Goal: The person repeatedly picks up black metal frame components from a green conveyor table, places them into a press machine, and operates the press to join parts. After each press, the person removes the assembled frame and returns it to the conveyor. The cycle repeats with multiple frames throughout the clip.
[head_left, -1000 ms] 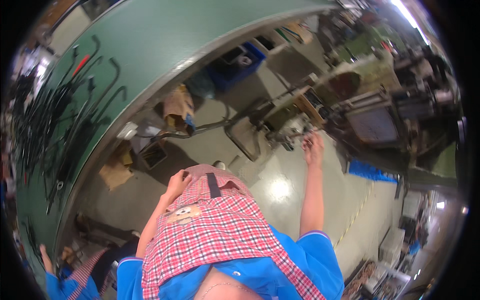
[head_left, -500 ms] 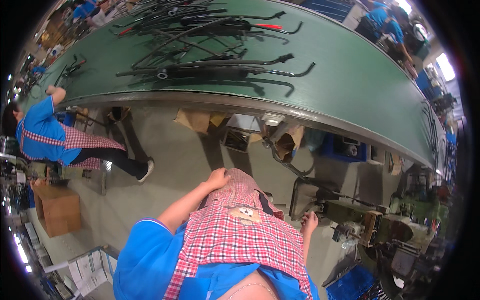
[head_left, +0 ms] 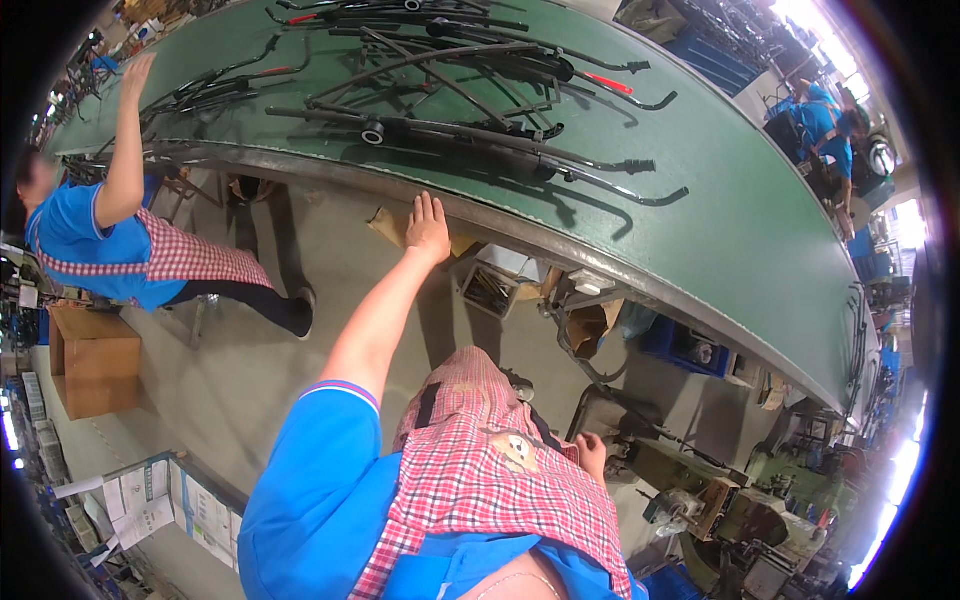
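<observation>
Fingers (head_left: 428, 208) of the left hand (head_left: 428, 228) are spread out flat and hold nothing. They reach up to the metal edge of the green belt (head_left: 720, 190) and seem to touch it, just below the long black bars.

Far to the left, another person in a blue shirt and a red checked apron (head_left: 190, 258) stretches one arm up onto the belt. A brown cardboard box (head_left: 92, 360) sits on the floor near that person. White papers (head_left: 150, 500) lie low on the left.

On the belt, well above the left hand, lies a long black bar with a round ring (head_left: 374, 130) near its left end. More black bent bars (head_left: 560, 160) lie beside it, and some have red tips (head_left: 610, 84). The nearest bar is close to the left hand but not touching it.

In the middle, the person's own red checked apron (head_left: 490, 470) hangs down over a blue shirt (head_left: 310, 490).

To the right of the apron is the right hand (head_left: 592, 455). It rests low by the apron's edge, near a dirty green machine (head_left: 720, 500). I cannot tell if its fingers are open or closed, because only a bit of it shows.

Under the belt sits a blue bin (head_left: 690, 345). Far up on the right, one more person in blue (head_left: 820, 125) stands by the belt.
</observation>
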The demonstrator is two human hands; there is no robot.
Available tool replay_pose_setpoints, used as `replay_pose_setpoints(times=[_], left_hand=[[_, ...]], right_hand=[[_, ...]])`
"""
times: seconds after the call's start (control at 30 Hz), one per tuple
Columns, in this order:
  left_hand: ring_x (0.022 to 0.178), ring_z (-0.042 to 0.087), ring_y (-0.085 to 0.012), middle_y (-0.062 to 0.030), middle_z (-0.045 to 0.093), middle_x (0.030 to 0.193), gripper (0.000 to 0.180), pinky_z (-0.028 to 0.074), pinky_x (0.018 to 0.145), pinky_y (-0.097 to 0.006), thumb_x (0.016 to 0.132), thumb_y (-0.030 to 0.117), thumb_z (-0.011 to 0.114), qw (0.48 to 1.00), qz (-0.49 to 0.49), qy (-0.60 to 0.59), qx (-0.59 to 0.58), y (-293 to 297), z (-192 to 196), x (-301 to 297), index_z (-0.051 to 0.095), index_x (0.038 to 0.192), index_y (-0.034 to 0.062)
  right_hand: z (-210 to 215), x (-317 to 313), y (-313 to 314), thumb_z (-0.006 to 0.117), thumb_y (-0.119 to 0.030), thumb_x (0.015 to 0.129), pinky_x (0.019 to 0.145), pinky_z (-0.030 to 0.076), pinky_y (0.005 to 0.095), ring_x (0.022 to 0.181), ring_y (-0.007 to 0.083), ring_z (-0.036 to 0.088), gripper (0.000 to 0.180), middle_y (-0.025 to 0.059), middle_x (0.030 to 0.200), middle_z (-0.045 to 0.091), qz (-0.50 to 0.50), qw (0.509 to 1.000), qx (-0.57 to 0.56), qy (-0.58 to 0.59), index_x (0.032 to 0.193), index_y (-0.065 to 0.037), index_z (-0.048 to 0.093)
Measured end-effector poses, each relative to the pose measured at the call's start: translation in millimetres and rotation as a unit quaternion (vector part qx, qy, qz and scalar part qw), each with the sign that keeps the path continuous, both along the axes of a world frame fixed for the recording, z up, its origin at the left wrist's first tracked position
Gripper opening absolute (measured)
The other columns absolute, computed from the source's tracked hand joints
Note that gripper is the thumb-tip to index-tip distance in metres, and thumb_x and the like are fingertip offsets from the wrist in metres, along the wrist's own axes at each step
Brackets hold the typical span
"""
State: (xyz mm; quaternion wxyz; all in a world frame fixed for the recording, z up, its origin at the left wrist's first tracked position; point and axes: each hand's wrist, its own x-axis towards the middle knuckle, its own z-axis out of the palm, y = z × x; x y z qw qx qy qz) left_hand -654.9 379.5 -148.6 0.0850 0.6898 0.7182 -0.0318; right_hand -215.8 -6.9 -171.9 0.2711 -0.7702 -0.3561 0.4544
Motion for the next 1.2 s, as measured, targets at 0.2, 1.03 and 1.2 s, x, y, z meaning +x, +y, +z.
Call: replay_pose_setpoints(times=[0.2,1.03,1.2], left_hand=[[0.138,0.01,-0.0419,-0.0301,0.005,0.147,0.096,0.025,0.109,-0.043,0.076,0.033,0.066,0.995,0.023,0.078,-0.051,5.2,11.7,37.4,0.009,0.14,-0.0107],[0.073,0.064,-0.0456,-0.0322,0.062,0.095,0.035,0.051,0.044,-0.05,0.077,0.01,0.049,0.887,-0.158,0.432,0.046,48.1,-39.5,78.3,0.063,0.101,-0.0102],[0.072,0.065,-0.0446,-0.0244,0.066,0.081,0.029,0.051,0.045,-0.053,0.073,0.015,0.058,0.889,-0.219,0.399,-0.039,55.1,-26.6,70.9,0.068,0.093,-0.0043]], right_hand=[[-36.6,5.4,-45.8,0.067,-0.02,0.078,0.07,0.05,0.0314,0.077,0.0198,0.065,0.033,0.0145,0.086,0.069,0.087,0.991,-0.043,-0.094,0.098,0.005,0.064],[-61.3,-32.1,-96.1,0.064,-0.018,0.083,0.07,0.048,0.0297,0.076,0.0178,0.062,0.029,0.013,0.084,0.067,-0.074,0.992,-0.093,0.032,0.099,0.006,0.065],[-36.0,-39.4,-58.7,0.063,-0.023,0.08,0.071,0.049,0.0314,0.077,0.0204,0.065,0.032,0.0158,0.085,0.068,0.024,0.986,-0.153,-0.054,0.097,0.004,0.065]])
